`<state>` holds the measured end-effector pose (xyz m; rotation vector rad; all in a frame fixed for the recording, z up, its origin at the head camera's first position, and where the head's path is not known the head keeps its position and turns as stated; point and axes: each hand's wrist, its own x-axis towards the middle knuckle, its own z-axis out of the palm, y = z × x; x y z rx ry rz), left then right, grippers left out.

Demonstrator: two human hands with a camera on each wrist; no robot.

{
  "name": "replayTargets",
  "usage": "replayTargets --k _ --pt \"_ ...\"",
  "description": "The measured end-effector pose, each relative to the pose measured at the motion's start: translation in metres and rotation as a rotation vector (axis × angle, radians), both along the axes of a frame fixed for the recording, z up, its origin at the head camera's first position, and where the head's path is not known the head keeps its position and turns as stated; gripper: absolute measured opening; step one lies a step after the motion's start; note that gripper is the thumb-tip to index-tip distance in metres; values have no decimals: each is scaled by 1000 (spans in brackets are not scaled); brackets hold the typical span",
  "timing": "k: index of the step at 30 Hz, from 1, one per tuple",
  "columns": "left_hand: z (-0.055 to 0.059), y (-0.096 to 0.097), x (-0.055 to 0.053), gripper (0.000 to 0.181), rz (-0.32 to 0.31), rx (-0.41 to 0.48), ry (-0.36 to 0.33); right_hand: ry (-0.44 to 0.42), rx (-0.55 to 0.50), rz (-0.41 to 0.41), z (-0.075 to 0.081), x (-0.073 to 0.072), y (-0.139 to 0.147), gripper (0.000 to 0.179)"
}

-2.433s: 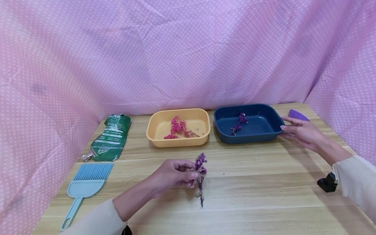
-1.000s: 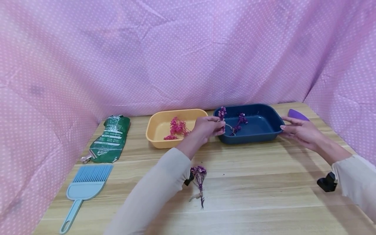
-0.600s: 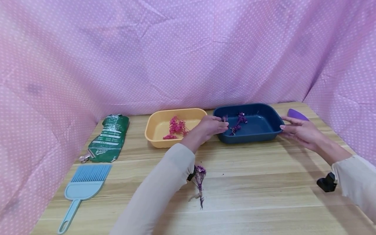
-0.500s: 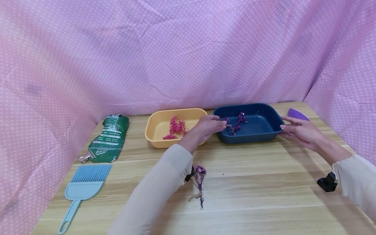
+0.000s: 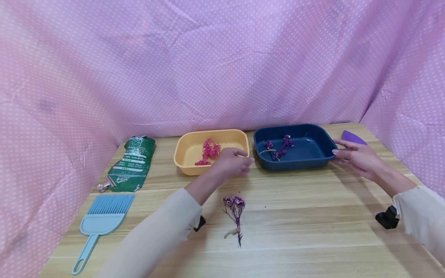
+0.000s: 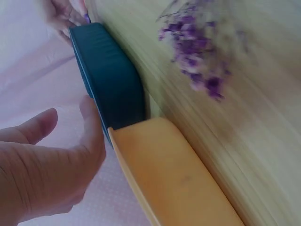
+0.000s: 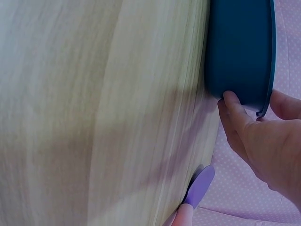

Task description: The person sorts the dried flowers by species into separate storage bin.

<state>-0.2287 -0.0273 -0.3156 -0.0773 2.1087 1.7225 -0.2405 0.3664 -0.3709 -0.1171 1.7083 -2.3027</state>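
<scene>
My left hand (image 5: pixel 231 162) hangs over the front right corner of the yellow tray (image 5: pixel 180 166), fingers loose with nothing between them. Pink dried flowers (image 5: pixel 210 150) lie in that tray. At the right end of the dark blue tray (image 5: pixel 295 165), my right hand (image 5: pixel 359 159) holds on, its thumb at the rim and its fingers against the outer wall (image 7: pixel 242 61). Inside the blue tray, a purple dried flower sprig tied with twine (image 5: pixel 269 144) lies left of another purple sprig (image 5: pixel 287 142). A tied bunch of purple dried flowers (image 5: pixel 235 210) rests on the table in front.
To the left lie a green packet (image 5: pixel 133 164) with a metal clip (image 5: pixel 105 184) and a light blue brush (image 5: pixel 102 222). A purple flat-bladed thing (image 5: pixel 352 137) is beyond my right hand. Pink dotted cloth (image 5: pixel 222 69) walls off the back and sides of the wooden table (image 5: pixel 299 239).
My left hand has carried a purple flower sprig from the table into the blue tray, let it go and drawn back left, toward me. The right hand has stayed at the tray's end.
</scene>
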Motion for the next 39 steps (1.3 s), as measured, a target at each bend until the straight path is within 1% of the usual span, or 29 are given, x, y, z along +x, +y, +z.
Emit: replayTargets --k 2,6,10,15,17,20,23,25,33,36,39 --pt "0 -15 10 38 3 -44 20 2 3 -1 -1 0 -1 39" --pt "-1 -46 29 31 24 -83 34 2 13 6 -1 0 -1 38" --pt "-5 -70 45 25 54 -89 10 -6 30 6 0 0 0 37" --pt "-13 -85 65 21 67 -100 -37 -23 47 -1 2 1 2 38" --pt "-15 -88 72 23 64 -114 -57 -29 52 -4 2 1 2 38" --pt "-19 -89 83 28 38 -125 -96 -37 62 -9 3 1 2 38" --pt "-23 -87 92 32 0 -126 -113 -44 62 -12 4 0 2 38" --pt "-26 -85 96 32 -20 -111 -116 -48 57 -12 4 0 2 38" --pt "-38 -79 107 31 -61 -72 -139 -50 44 -7 3 -2 2 38" --pt "-42 -76 109 31 -73 -72 -149 -42 44 -5 2 -2 1 37" --pt "-45 -73 109 29 -77 -95 -143 -32 44 -2 2 -3 2 37"
